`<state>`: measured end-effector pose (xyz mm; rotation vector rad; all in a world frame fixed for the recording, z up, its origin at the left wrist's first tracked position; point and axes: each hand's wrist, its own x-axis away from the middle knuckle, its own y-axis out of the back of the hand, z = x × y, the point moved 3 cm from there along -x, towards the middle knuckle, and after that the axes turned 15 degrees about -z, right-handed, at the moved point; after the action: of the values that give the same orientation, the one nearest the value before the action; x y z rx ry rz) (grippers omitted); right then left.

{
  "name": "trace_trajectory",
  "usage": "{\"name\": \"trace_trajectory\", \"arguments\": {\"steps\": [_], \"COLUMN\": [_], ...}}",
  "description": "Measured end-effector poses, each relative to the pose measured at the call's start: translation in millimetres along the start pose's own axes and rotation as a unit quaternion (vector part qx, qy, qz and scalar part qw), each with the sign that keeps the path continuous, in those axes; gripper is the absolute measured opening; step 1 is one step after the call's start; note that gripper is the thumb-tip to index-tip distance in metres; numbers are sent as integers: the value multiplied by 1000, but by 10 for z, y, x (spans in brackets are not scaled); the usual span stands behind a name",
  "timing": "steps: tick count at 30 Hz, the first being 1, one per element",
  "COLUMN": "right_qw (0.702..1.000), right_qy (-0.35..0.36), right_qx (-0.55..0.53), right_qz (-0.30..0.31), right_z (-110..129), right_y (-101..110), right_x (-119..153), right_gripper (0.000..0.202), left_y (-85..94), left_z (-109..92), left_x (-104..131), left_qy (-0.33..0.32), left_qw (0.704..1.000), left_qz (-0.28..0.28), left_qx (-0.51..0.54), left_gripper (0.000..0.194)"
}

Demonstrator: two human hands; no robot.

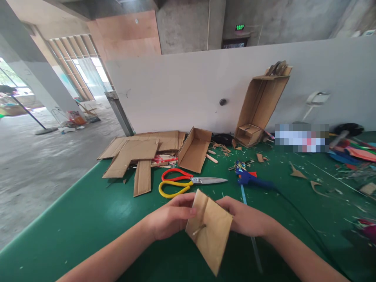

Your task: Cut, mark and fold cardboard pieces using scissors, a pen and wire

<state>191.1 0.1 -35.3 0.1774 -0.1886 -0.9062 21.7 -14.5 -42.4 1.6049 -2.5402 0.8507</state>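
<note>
Low over the table I hold a square cardboard piece (216, 231), tilted with one corner down. A thin stick (199, 230) pokes out of its face. My left hand (176, 215) grips the left edge, thumb in front and fingers behind. On the other side, my right hand (249, 217) holds the right edge; its fingertips are hidden behind the cardboard. Just beyond lie scissors (188, 182) with one red and one yellow handle, blades pointing right. A blue glue gun (254, 180) with a clear glue stick (243, 194) rests near my right hand.
Flat cardboard pieces (132, 152) and an open cardboard tray (196, 150) lie at the back left. A tall cardboard box (258, 102) leans on the white partition (176, 94). The glue gun's cord (305, 219) runs right over the green table (88, 219); scraps litter that side.
</note>
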Motion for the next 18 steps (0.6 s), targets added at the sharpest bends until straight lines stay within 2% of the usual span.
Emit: {"name": "trace_trajectory", "arguments": {"steps": [4,7,12,15,18], "right_qw": [1000,1000,997,996,994], "right_qy": [-8,2,18,36,55], "right_qx": [-8,-2,-9,20,72], "right_qz": [-6,22,74,79,60], "right_z": [18,35,86,107,109], "right_y": [-13,-20,-13,57,198], "right_x": [-8,0,42,75,96], "right_gripper": [23,27,37,38,39], "left_y": [39,46,-27,-38,40], "left_z": [66,94,97,103,43], "left_x": [12,27,61,99,171], "left_qy": [46,77,82,88,82], "left_qw": [999,996,993,992,993], "left_qz": [-2,27,82,92,79], "left_qx": [-7,-26,-18,-3,8], "left_gripper": [29,29,36,37,32]}}
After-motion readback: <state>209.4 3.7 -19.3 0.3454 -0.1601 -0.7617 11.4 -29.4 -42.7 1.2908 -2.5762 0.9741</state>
